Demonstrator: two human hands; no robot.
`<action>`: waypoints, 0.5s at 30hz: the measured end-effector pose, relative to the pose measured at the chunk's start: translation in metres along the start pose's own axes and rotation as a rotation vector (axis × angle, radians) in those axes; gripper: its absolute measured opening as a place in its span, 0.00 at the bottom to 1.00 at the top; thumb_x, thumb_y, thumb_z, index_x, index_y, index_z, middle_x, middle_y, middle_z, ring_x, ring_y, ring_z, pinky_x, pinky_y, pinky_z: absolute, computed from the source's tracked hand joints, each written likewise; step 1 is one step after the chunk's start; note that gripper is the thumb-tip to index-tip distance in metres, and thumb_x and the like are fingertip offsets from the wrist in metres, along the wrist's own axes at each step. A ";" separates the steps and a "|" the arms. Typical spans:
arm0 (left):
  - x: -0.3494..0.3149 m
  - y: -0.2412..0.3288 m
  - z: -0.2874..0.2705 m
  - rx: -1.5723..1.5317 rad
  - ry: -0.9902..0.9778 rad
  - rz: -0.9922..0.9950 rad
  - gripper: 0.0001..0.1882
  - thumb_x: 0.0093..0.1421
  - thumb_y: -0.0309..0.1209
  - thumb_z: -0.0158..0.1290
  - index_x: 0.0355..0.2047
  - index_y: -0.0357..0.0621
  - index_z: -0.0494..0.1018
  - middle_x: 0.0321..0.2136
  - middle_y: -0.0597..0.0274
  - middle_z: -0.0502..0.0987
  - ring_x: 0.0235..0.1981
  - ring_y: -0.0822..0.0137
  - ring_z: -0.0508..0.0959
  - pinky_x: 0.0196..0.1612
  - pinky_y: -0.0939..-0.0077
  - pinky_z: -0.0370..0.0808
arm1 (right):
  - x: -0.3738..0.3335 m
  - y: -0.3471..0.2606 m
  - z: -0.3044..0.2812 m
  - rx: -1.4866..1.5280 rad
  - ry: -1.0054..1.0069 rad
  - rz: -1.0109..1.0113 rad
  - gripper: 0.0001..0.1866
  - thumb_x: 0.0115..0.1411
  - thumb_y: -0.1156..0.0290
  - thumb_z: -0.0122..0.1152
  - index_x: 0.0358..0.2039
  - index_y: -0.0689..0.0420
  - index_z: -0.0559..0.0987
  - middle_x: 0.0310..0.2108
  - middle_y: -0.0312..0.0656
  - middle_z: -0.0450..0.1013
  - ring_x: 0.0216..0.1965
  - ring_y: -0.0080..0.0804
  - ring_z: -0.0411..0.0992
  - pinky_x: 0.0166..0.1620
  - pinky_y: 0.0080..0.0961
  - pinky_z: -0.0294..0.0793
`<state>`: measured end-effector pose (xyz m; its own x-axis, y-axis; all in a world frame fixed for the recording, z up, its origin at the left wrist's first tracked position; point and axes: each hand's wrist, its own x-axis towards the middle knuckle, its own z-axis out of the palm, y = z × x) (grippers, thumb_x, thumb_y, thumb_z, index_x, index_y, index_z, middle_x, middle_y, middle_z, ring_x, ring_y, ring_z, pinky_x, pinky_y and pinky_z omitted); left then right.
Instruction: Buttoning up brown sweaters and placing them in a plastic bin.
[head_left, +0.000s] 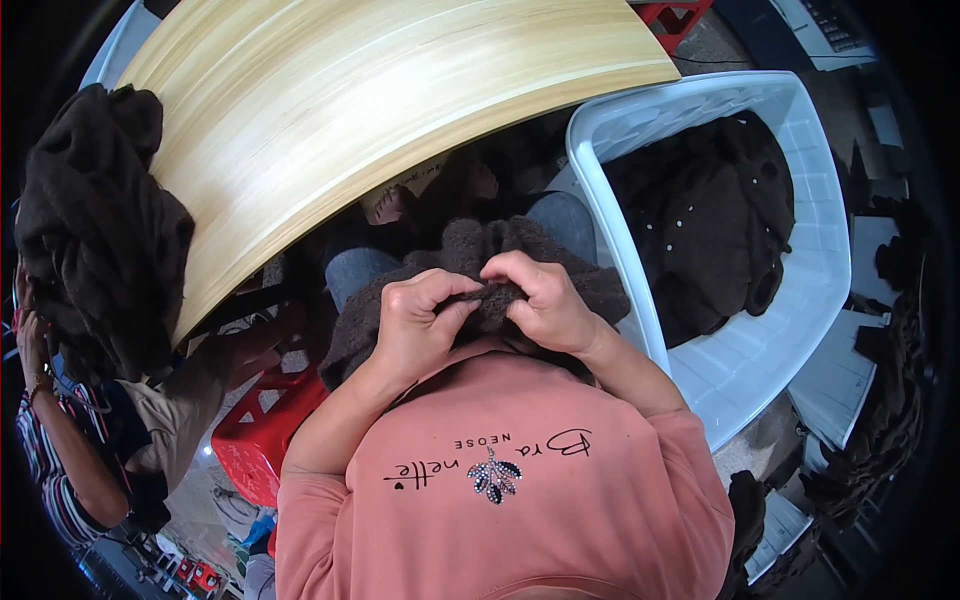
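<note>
A dark brown knitted garment (455, 245) lies bunched across my lap, over my jeans. My left hand (420, 315) pinches its fabric between thumb and forefinger. Close beside it, my right hand (540, 300) grips the same garment, fingers curled with the thumb tucked below. The fingertips of both hands nearly meet at one small spot on the knit. Anything tiny between them is too small to make out.
A wood-grain table (400, 90) stands ahead. At right, a pale blue plastic tub (820, 240) holds dark garments (700, 230) with small white spots. A co-worker in a striped sleeve (65, 490) sits at left by dark cloth (100, 230), near a red stool (255, 440).
</note>
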<state>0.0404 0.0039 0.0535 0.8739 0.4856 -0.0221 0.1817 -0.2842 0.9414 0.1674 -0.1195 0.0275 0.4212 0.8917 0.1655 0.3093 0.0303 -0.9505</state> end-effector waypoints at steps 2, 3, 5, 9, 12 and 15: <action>-0.001 -0.001 0.001 0.048 0.023 0.037 0.09 0.44 0.16 0.55 0.27 0.38 0.76 0.21 0.56 0.75 0.23 0.65 0.76 0.27 0.78 0.72 | 0.000 -0.001 -0.001 -0.071 -0.043 -0.016 0.14 0.38 0.84 0.51 0.30 0.62 0.72 0.28 0.47 0.71 0.28 0.45 0.72 0.31 0.30 0.71; -0.001 -0.001 0.002 0.095 0.046 0.073 0.09 0.43 0.16 0.55 0.27 0.38 0.76 0.21 0.55 0.75 0.22 0.62 0.76 0.26 0.77 0.72 | 0.000 -0.001 -0.002 -0.143 -0.085 -0.031 0.12 0.40 0.82 0.52 0.30 0.62 0.72 0.26 0.49 0.71 0.29 0.48 0.71 0.31 0.34 0.71; -0.003 -0.004 0.004 0.121 0.061 0.106 0.09 0.43 0.15 0.54 0.26 0.38 0.75 0.21 0.55 0.75 0.22 0.61 0.76 0.25 0.76 0.72 | 0.000 0.000 -0.001 -0.149 -0.089 -0.012 0.12 0.40 0.82 0.52 0.29 0.62 0.72 0.26 0.48 0.71 0.28 0.49 0.71 0.31 0.35 0.71; -0.003 -0.006 0.009 0.230 0.147 0.267 0.10 0.41 0.14 0.52 0.26 0.37 0.73 0.21 0.55 0.74 0.22 0.59 0.76 0.24 0.73 0.72 | -0.003 0.001 0.004 -0.200 -0.010 -0.019 0.10 0.39 0.82 0.52 0.26 0.62 0.72 0.23 0.47 0.69 0.26 0.48 0.70 0.28 0.35 0.70; -0.003 -0.007 0.013 0.325 0.196 0.434 0.11 0.41 0.13 0.54 0.26 0.36 0.73 0.21 0.55 0.74 0.22 0.61 0.76 0.25 0.76 0.71 | -0.004 -0.001 0.007 -0.311 0.113 -0.124 0.09 0.38 0.82 0.53 0.25 0.61 0.71 0.21 0.46 0.67 0.24 0.46 0.70 0.25 0.34 0.69; -0.004 -0.004 0.014 0.328 0.200 0.506 0.10 0.42 0.14 0.54 0.26 0.36 0.72 0.21 0.54 0.74 0.21 0.60 0.75 0.25 0.76 0.71 | -0.002 -0.007 0.009 -0.418 0.116 -0.150 0.13 0.35 0.85 0.51 0.26 0.63 0.73 0.22 0.47 0.69 0.23 0.45 0.70 0.25 0.32 0.70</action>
<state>0.0426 -0.0085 0.0453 0.7925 0.3606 0.4919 -0.0758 -0.7421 0.6660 0.1566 -0.1175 0.0316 0.4306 0.8344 0.3440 0.6815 -0.0506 -0.7301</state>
